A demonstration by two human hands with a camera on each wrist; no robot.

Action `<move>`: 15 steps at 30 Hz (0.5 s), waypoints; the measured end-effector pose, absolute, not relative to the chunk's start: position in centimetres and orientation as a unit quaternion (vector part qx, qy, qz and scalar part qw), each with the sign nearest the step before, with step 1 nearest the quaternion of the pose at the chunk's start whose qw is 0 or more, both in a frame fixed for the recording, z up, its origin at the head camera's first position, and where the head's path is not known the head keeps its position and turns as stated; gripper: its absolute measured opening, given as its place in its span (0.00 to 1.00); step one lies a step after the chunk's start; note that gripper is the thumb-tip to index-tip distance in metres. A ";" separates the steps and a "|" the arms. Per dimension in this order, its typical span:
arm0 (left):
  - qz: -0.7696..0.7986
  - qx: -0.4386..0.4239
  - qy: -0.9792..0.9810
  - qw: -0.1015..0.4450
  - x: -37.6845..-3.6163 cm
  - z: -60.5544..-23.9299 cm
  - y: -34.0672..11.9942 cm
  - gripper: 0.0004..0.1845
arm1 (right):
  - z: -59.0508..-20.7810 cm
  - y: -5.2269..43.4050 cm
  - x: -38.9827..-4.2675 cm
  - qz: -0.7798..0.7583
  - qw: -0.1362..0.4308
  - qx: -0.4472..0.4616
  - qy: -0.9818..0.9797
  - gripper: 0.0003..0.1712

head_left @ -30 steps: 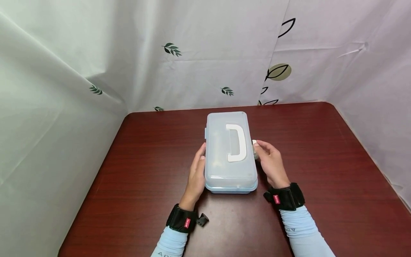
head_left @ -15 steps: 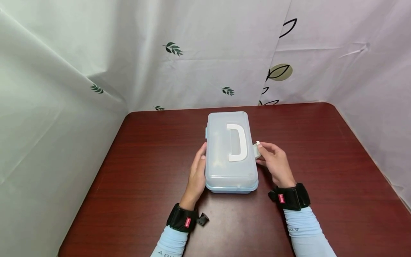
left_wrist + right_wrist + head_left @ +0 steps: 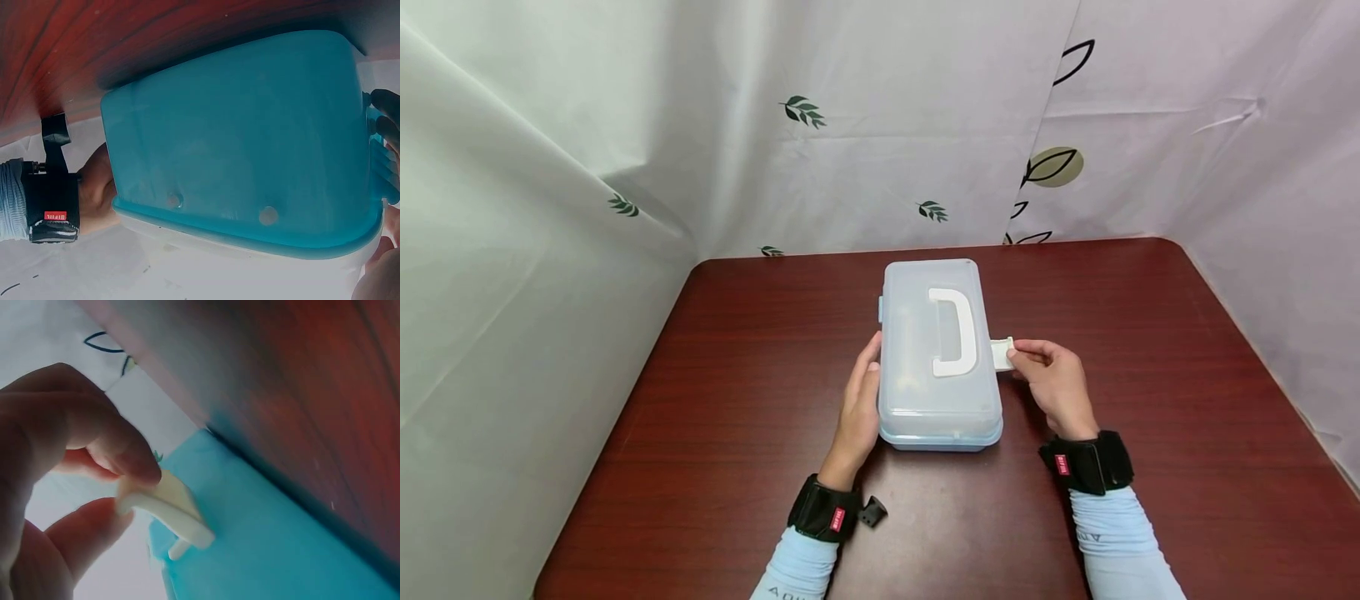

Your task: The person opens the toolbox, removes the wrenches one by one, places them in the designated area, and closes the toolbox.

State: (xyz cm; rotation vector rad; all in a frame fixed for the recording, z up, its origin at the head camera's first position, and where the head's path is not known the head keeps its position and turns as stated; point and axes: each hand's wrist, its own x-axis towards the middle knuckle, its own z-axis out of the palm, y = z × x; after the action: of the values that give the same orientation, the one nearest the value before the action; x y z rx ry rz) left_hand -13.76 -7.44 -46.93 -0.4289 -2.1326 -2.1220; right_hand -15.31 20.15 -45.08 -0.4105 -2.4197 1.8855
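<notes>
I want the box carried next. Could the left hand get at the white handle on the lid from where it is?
Probably yes. The left hand rests against the box side, the handle lies bare on the lid, and the right hand is off at the latch.

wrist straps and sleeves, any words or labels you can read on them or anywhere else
Red tag on the left wrist strap: white lettering, too blurred to read for sure.
Red tag on the right wrist strap: white lettering, too small to read.
Left sleeve: dark print starting "AO", the rest cut off.
Right sleeve: dark print, too small to read.
Storage box, its handle and latch: no text visible.
</notes>
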 end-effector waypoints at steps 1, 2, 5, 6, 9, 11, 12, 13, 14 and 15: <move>-0.696 -0.141 -0.702 0.051 -13.8 -46.9 -7.4 0.26 | -45.0 20.2 -15.2 0.592 0.021 -0.129 -0.795 0.21; -0.695 -0.140 -0.704 0.051 -13.8 -46.9 -7.4 0.26 | -45.0 20.3 -15.1 0.578 0.019 -0.126 -0.806 0.20; -0.694 -0.141 -0.704 0.052 -13.7 -46.9 -7.4 0.26 | -44.9 20.5 -14.9 0.548 0.013 -0.117 -0.828 0.19; -0.694 -0.141 -0.704 0.052 -13.7 -46.8 -7.4 0.26 | -44.9 20.5 -14.9 0.542 0.010 -0.115 -0.832 0.19; -0.694 -0.143 -0.703 0.053 -13.7 -46.9 -7.4 0.26 | -44.8 20.6 -14.8 0.535 0.002 -0.110 -0.838 0.19; -0.693 -0.143 -0.705 0.054 -13.7 -46.9 -7.4 0.26 | -44.8 20.6 -14.8 0.529 -0.004 -0.104 -0.843 0.20; -0.692 -0.143 -0.706 0.055 -13.7 -46.9 -7.4 0.26 | -44.8 20.5 -14.8 0.522 -0.007 -0.098 -0.847 0.20; -0.691 -0.143 -0.706 0.056 -13.7 -46.9 -7.4 0.26 | -44.8 20.5 -14.8 0.516 -0.011 -0.090 -0.852 0.20; -0.689 -0.142 -0.708 0.056 -13.7 -46.9 -7.4 0.26 | -44.8 20.4 -14.8 0.509 -0.017 -0.081 -0.857 0.20; -0.688 -0.142 -0.710 0.057 -13.7 -46.9 -7.4 0.26 | -44.9 20.3 -14.8 0.504 -0.024 -0.070 -0.861 0.20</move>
State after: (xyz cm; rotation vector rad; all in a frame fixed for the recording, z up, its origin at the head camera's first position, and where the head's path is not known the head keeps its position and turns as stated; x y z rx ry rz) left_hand -13.72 -7.36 -46.86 -0.4305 -2.1521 -2.0856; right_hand -14.79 20.34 -44.85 -0.2226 -2.7457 1.6067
